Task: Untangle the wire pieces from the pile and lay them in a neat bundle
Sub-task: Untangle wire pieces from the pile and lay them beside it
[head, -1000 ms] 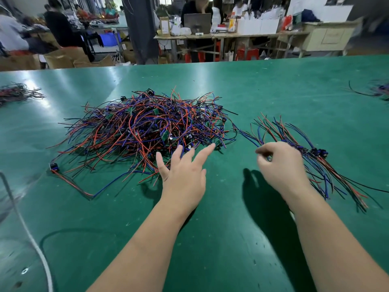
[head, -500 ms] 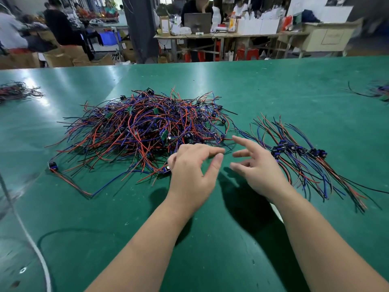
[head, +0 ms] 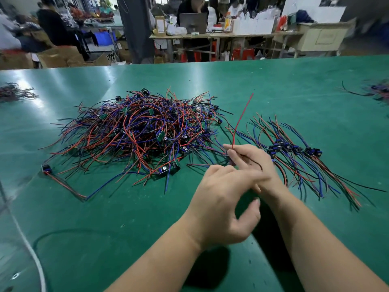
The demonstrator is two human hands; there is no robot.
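Green and glossy, the surface (head: 273,85) runs wide under workshop light, with people at cluttered desks past its far edge and cardboard boxes (head: 61,56) on the floor there; what the boxes hold I cannot tell.

Toward the middle, a little left, lies the pile (head: 136,133), a loose tangle of red, blue and black leads with small dark connectors, its ends sticking out every way. To its right the bundle (head: 292,149) lies flat. Its long axis slants from the far side toward the near right corner, its connectors sit in a row across its middle, and its leads fan out at both ends.

Between pile and bundle the right hand (head: 259,165) is lifted off the surface. Its grip is a pinch of thumb and fingertip on one wire piece (head: 240,121), whose red lead stands nearly upright and leans toward the far right, while a black lead trails across the hand.

The left hand (head: 221,201) hovers just nearer, its grip spread and holding nothing, fingers reaching over the right wrist.

Small wire heaps (head: 14,93) sit at the left and right edges, and a white cable (head: 31,256) curves past the near left corner.
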